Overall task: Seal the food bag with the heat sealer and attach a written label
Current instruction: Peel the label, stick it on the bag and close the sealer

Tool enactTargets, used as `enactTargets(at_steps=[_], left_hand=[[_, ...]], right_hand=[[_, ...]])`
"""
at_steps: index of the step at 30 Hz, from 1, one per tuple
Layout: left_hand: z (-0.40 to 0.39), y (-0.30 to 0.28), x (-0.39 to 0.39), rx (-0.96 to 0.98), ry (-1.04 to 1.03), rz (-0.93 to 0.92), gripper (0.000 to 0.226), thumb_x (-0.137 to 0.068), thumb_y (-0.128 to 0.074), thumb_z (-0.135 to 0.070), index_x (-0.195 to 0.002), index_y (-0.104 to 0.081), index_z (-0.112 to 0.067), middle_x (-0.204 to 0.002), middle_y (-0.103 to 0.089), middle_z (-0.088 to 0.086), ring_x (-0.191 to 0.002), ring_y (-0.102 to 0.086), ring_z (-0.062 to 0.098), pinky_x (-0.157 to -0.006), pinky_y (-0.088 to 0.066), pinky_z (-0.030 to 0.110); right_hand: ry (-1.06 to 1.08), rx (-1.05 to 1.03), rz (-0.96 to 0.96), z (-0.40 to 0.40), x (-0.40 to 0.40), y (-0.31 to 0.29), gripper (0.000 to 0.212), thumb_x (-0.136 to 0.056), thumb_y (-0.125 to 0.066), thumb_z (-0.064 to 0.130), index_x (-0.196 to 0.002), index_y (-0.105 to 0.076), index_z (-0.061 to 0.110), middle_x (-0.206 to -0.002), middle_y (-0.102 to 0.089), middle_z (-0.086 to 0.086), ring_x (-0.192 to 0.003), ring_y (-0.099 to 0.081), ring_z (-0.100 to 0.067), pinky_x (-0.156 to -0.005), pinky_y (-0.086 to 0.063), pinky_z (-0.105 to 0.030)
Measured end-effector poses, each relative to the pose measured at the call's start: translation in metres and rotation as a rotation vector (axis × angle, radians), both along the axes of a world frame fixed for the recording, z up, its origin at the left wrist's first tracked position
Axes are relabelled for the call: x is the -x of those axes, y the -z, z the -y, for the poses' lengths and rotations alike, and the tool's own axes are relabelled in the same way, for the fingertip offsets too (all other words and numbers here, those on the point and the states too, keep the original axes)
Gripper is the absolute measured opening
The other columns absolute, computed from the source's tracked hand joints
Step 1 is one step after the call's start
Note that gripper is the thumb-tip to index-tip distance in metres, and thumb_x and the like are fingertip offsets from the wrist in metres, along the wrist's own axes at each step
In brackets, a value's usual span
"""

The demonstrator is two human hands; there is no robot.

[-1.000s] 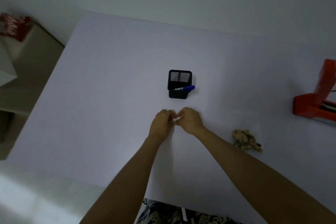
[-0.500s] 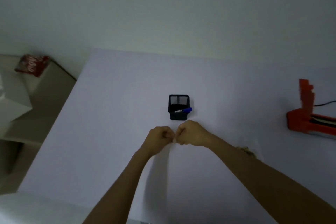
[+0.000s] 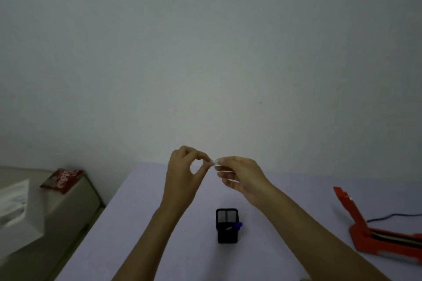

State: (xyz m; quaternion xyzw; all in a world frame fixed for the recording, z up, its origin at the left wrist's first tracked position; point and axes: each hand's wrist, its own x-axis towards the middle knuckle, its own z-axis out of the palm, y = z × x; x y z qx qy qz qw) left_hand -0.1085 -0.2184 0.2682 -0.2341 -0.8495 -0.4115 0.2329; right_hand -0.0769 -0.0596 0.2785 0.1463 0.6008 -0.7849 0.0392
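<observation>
Both my hands are raised above the white table (image 3: pixel 159 223), meeting in front of the wall. My left hand (image 3: pixel 185 173) and my right hand (image 3: pixel 239 175) pinch a small white label (image 3: pixel 215 162) between their fingertips. Below them stands a black mesh pen holder (image 3: pixel 227 226) with a blue pen (image 3: pixel 236 226) leaning out of it. The red heat sealer (image 3: pixel 374 232) sits at the right with its arm lifted. The food bag is out of view.
A dark cable (image 3: pixel 395 215) runs from the sealer to the right edge. Left of the table is a lower beige surface (image 3: pixel 68 203) with a red packet (image 3: pixel 62 180) and a white box (image 3: pixel 16 207) on it.
The camera has tilted up towards the wall. Both hands have risen from the table surface, still holding the small label between them. The food bag has left the view.
</observation>
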Motion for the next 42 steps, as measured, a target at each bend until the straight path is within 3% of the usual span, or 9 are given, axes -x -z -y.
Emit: enactTargets(at_steps=[5, 11, 15, 22, 42], left_hand=[[-0.005, -0.018, -0.004, -0.011, 0.005, -0.103, 0.013, -0.087, -0.068, -0.029, -0.097, -0.073, -0.024, -0.092, -0.071, -0.010, -0.088, -0.055, 0.004, -0.081, -0.049, 0.032], [0.006, -0.027, -0.007, -0.032, -0.012, -0.162, 0.014, -0.086, -0.068, -0.027, -0.098, -0.075, -0.024, -0.092, -0.074, -0.012, -0.089, -0.058, 0.007, -0.082, -0.049, 0.031], [0.012, -0.025, -0.008, -0.022, 0.007, -0.124, 0.015, -0.086, -0.067, -0.030, -0.098, -0.075, -0.025, -0.092, -0.074, -0.013, -0.091, -0.057, 0.005, -0.082, -0.048, 0.026], [0.020, -0.024, -0.012, -0.046, 0.001, -0.061, 0.016, -0.088, -0.065, -0.030, -0.100, -0.074, -0.024, -0.093, -0.072, -0.013, -0.091, -0.054, 0.002, -0.078, -0.036, 0.004], [0.031, -0.023, -0.015, -0.069, -0.006, -0.071, 0.015, -0.087, -0.067, -0.030, -0.098, -0.075, -0.025, -0.092, -0.072, -0.014, -0.090, -0.054, 0.001, -0.076, -0.036, 0.004]], right_hand=[[0.025, 0.079, -0.070, 0.015, 0.000, -0.024, 0.021, -0.089, -0.064, 0.017, -0.102, -0.073, 0.004, -0.102, -0.075, -0.014, -0.085, -0.068, -0.019, -0.075, -0.055, -0.029], [0.039, 0.103, -0.137, 0.020, -0.005, -0.032, 0.019, -0.087, -0.065, 0.012, -0.099, -0.073, 0.000, -0.093, -0.074, -0.015, -0.085, -0.070, -0.021, -0.081, -0.056, -0.033], [0.029, 0.072, -0.141, 0.022, -0.007, -0.031, 0.018, -0.088, -0.064, 0.013, -0.098, -0.074, 0.001, -0.091, -0.074, -0.013, -0.083, -0.069, -0.020, -0.080, -0.056, -0.031], [0.005, 0.059, -0.151, 0.029, -0.010, -0.029, 0.019, -0.089, -0.064, 0.013, -0.101, -0.073, 0.001, -0.090, -0.074, -0.012, -0.082, -0.069, -0.017, -0.080, -0.056, -0.030], [-0.029, 0.041, -0.151, 0.039, -0.011, -0.035, 0.017, -0.087, -0.066, 0.012, -0.098, -0.074, 0.001, -0.089, -0.074, -0.012, -0.082, -0.069, -0.017, -0.080, -0.056, -0.027]])
